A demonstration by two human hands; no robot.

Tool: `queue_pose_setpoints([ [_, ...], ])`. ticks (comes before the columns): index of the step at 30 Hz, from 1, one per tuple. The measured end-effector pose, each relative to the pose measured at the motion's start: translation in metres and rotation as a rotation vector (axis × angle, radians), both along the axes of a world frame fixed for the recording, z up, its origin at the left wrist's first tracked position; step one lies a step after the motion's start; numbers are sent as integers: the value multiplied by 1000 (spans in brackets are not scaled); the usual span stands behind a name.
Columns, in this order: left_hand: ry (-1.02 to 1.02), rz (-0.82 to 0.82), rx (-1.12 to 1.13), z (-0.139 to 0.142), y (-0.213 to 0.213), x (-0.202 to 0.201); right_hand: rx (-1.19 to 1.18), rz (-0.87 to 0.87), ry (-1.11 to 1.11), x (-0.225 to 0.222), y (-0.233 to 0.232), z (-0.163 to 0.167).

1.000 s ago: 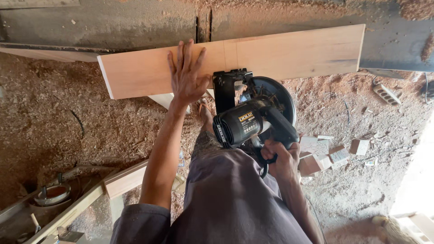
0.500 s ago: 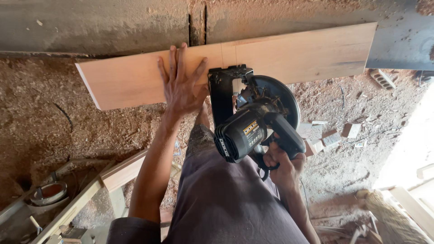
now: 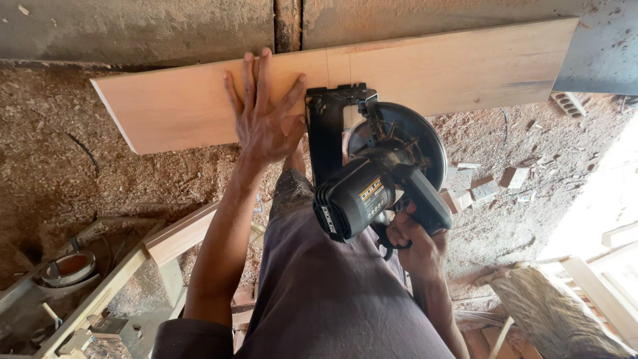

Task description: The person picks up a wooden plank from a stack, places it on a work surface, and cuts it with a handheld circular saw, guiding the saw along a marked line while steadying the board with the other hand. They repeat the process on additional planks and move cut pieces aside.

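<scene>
Two labels show, both on the black motor housing of the circular saw. One is a small yellow and black label, roughly rectangular, set slantwise on the rounded side of the housing, just above the handle. The other is a narrow strip of pale lettering on the ribbed end cap at the lower left of the motor. No packages, signs or screens appear.

Board right half bare, open for a pass. Left hand flat on it and circular saw just beside crowd the middle. Wall blocks behind the board. Offcut blocks litter the sawdust floor on the right.
</scene>
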State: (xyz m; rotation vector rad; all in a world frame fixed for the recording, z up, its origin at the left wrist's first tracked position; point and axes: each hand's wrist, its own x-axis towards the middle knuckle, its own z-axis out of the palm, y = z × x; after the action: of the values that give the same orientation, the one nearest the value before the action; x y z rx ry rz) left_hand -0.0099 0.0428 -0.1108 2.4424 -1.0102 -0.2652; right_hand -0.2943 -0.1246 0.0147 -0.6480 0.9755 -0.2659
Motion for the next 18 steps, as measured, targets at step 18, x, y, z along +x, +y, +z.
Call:
queue_pose_setpoints([
  [18,-44,4,-9,-4,2,0,-80,-30,36,10,1,5],
])
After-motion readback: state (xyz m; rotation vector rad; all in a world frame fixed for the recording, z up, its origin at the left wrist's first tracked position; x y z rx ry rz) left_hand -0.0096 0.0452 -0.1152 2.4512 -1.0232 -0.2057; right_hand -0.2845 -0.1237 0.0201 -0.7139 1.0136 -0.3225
